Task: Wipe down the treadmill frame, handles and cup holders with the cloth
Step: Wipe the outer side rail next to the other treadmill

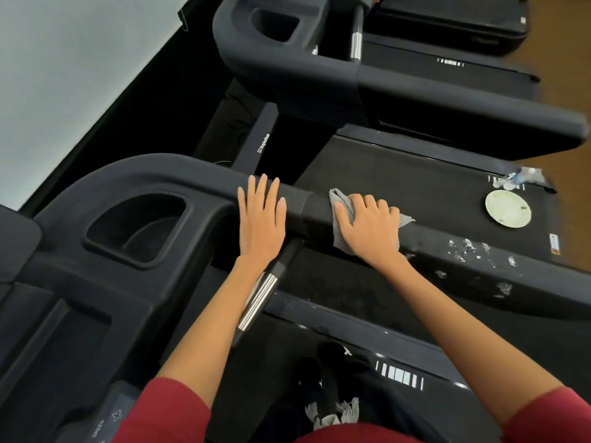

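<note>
I stand on a black treadmill whose side handle (447,257) runs from centre to right. My right hand (367,228) presses a grey cloth (340,215) onto the top of that handle, fingers curled over the cloth. My left hand (260,215) lies flat with straight fingers on the handle just left of the cloth. White flaky marks (470,251) spot the handle to the right of my right hand. The deep cup holder (137,228) sits in the console at the left. A chrome pulse grip (259,302) slants under my left forearm.
A second treadmill (319,75) stands beyond, with its own cup holder (275,24). On its belt lie a pale round plate (508,208) and a crumpled clear plastic bottle (521,177). A white wall (64,75) is at the left. Wooden floor (563,59) shows at the right.
</note>
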A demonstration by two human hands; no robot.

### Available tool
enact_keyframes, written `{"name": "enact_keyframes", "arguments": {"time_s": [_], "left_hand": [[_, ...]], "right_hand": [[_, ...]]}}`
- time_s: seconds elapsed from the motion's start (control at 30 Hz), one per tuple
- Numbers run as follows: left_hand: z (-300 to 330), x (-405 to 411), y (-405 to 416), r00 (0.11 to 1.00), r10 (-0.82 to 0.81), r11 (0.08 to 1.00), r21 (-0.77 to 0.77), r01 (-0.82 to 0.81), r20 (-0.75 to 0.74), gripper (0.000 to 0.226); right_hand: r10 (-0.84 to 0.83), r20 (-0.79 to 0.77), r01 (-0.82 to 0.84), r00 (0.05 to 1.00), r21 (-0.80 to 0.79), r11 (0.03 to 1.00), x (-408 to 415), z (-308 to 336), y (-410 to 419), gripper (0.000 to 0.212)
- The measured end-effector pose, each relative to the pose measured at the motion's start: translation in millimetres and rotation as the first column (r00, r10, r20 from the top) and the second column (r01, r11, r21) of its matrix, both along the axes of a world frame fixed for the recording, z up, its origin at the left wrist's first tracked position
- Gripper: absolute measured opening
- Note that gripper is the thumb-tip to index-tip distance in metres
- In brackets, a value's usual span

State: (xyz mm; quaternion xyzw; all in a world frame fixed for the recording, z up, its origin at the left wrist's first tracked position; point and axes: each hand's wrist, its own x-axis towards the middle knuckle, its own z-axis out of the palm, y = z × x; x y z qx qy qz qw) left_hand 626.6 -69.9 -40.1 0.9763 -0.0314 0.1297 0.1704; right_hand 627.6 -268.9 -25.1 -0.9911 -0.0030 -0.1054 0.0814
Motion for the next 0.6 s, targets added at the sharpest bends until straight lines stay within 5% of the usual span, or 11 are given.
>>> {"name": "enact_keyframes", "arguments": {"time_s": [0.27,0.6], "left_hand": [[-1.8,0.1,9.2,0.999,-0.034,0.999,0.005,0.034,0.003,0.051],[1.0,0.0,11.5,0.999,-0.042,0.992,-0.117,0.042,0.007,0.053]], "right_hand": [[0.044,-0.117,-0.044,0.992,0.007,0.999,21.0,7.3,35.0,0.047],[0.203,-0.036,-0.204,0.978,-0.012,0.979,27.2,10.2,95.4,0.049]]}}
